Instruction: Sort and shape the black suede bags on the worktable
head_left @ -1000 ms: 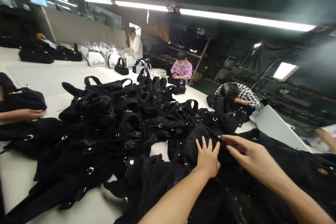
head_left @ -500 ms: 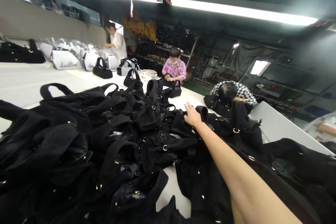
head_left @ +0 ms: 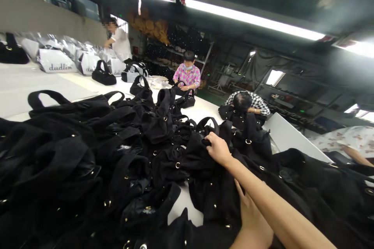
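My right hand (head_left: pixel 218 148) reaches out over a heap of black fabric handbags. Its fingers are curled onto the upper edge of a black handbag (head_left: pixel 198 151), whose looped handle rises just behind the fingertips. Lower down, my left hand (head_left: pixel 251 212) lies against the dark fabric of another bag (head_left: pixel 217 202). One of its fingers is stretched out; the others are partly covered by my right forearm. Small gold rings and studs show on the bags around both hands.
The heap (head_left: pixel 70 155) spreads across the white table (head_left: pixel 187 204). White bags (head_left: pixel 57 60) in clear plastic stand at the back left. Co-workers sit or stand beyond: one in a pink checked shirt (head_left: pixel 187 76), one bent over in black-and-white check (head_left: pixel 257 103). A white panel (head_left: pixel 292 136) rises at right.
My right hand has come down and closed on a black handbag, whose handle now stands up. My left hand has come into view beneath my right forearm. The view has shifted slightly right.
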The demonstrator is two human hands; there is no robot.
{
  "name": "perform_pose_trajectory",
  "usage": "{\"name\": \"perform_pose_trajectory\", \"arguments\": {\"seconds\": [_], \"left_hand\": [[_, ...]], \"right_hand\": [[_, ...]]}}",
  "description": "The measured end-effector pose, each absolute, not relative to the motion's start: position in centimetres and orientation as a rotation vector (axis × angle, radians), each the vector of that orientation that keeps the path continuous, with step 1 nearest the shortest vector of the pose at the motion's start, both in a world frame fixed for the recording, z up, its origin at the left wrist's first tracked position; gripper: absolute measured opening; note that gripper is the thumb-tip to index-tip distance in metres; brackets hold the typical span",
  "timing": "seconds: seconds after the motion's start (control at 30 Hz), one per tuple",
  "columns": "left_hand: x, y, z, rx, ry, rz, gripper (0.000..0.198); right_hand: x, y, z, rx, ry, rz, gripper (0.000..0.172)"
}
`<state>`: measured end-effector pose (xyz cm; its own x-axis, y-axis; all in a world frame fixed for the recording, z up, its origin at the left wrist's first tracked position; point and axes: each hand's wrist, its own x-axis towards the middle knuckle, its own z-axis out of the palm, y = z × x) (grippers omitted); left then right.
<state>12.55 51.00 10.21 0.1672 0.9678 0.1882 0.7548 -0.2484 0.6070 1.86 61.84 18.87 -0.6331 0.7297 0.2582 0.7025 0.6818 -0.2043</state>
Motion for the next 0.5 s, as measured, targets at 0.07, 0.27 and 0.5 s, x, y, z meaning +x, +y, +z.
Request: {"name": "perform_pose_trajectory", "arguments": {"seconds": [0.07,0.27,0.5], "left_hand": [[11.7,50.2,11.5,2.059,1.658,0.847,0.063],[10.1,46.5,15.7,2.093,1.708,0.742,0.056],[8.8,32.9,19.7,1.483,1.463,1.027,0.031]], "right_hand": [[4.7,58.8,21.7,-0.926,-2.513,0.004,0.034],[14.6,49.8,30.2,-0.515,-2.421,-0.587,0.049],[24.6,40.3,33.9,-0.676,-2.454,-0.675,0.030]]}}
